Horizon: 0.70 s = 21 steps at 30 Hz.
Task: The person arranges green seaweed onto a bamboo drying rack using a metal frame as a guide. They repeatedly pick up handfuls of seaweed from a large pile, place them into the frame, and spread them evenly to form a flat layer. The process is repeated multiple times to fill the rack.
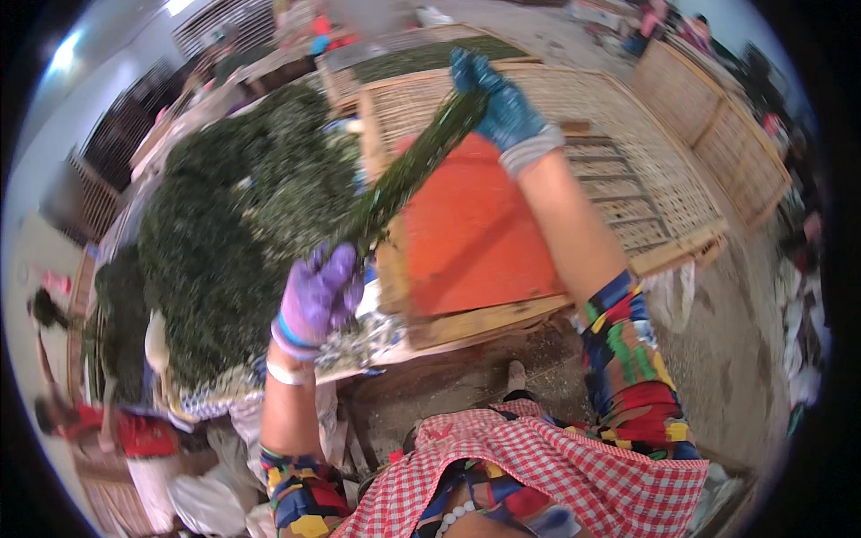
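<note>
My left hand (pixel 321 296), in a purple rubber glove, is closed around the lower end of a long bundle of dark green wet strands, probably seaweed (pixel 410 175). The upper end is gripped by my right hand (pixel 504 104) in a blue-green glove, so the bundle stretches slantwise between them. Beneath it, partly under my right forearm, lies a red-orange board (pixel 477 235) with a wooden edge. A large heap of the same dark green strands (pixel 202 249) covers the table to the left.
Behind the board a woven slatted rack (pixel 599 94) carries a dark ladder-like frame (pixel 622 188). Another rack holds a green layer (pixel 437 57). More woven racks (pixel 713 128) lean at the right. A co-worker in red (pixel 141 434) is at the lower left, near white plastic bags (pixel 208 501).
</note>
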{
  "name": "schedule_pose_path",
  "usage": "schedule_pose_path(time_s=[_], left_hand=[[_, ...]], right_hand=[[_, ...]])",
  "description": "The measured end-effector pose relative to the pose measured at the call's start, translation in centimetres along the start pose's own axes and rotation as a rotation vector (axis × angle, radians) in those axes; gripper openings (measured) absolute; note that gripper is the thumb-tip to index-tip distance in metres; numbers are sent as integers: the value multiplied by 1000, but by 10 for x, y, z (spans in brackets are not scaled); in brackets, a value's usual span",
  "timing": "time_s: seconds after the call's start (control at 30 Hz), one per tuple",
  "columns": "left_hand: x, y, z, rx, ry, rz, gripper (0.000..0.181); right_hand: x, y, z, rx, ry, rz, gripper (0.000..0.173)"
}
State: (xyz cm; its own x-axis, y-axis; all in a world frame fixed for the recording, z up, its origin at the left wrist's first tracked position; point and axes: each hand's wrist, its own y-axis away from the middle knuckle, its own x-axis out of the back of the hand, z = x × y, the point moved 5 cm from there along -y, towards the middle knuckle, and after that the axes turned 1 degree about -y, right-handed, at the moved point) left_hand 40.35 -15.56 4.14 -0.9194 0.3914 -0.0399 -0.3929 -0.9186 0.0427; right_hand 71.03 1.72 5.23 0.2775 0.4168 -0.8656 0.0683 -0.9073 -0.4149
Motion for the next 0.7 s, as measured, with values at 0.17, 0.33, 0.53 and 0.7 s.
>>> schedule_pose_path(time_s=[0.17, 0.33, 0.53, 0.7], left_hand=[[-205, -155, 55, -105, -164, -388, 26], [-347, -280, 31, -28, -213, -447, 29], [-369, -382, -82, 118, -955, -500, 29], [-329, -387, -114, 122, -1004, -636, 32]], right_hand=[[36, 59, -341, 315, 473, -64, 31], [110, 109, -483, 594, 666, 384, 36], [263, 176, -456, 155, 721, 867, 40], [289, 198, -439, -1, 1477, 819, 30]])
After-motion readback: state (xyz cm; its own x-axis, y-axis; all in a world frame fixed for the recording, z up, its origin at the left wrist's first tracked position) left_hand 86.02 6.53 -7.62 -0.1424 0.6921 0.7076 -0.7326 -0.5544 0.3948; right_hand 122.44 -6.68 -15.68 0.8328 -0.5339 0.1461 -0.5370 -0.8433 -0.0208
